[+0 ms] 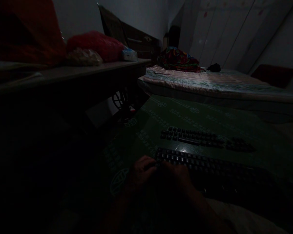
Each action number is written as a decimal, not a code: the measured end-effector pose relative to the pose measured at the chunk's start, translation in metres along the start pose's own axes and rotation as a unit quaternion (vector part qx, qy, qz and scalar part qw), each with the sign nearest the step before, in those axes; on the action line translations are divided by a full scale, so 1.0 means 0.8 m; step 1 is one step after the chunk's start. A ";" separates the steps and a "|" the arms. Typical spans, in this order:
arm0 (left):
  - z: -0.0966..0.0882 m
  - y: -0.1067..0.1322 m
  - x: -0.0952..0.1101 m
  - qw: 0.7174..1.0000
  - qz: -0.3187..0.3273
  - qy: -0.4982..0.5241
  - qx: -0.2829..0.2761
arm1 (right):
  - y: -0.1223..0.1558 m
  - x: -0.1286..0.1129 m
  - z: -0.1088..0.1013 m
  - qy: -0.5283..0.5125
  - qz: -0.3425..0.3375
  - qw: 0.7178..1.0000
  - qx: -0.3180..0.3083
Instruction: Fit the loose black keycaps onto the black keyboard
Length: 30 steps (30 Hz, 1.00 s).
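The room is very dark. A black keyboard lies on a green printed mat in front of me. A second set of black keys sits just beyond it on the mat. My left hand and my right hand meet at the near left corner of the closer keyboard, fingers curled together. Whatever is between them is hidden in shadow.
A low dark table at the left carries red bags and a pale bundle. Behind the mat lies a mattress with a colourful cloth heap. White wardrobe doors stand at the back.
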<state>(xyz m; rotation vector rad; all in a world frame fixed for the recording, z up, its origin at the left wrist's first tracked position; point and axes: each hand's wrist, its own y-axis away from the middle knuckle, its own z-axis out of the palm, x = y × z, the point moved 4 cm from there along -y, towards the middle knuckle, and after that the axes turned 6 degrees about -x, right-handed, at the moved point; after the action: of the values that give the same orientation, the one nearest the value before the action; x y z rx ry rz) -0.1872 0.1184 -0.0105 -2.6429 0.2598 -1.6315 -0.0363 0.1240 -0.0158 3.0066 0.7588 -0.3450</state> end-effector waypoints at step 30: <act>0.000 0.015 0.008 0.999 -0.021 -0.016 -0.024 | 0.023 -0.010 -0.018 -0.026 -0.231 0.941 0.245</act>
<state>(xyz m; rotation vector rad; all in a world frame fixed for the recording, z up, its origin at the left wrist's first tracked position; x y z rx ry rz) -0.1860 0.1060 -0.0062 -2.7261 0.2475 -1.6133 -0.0312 0.1050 -0.0008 3.1912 1.5895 -0.7161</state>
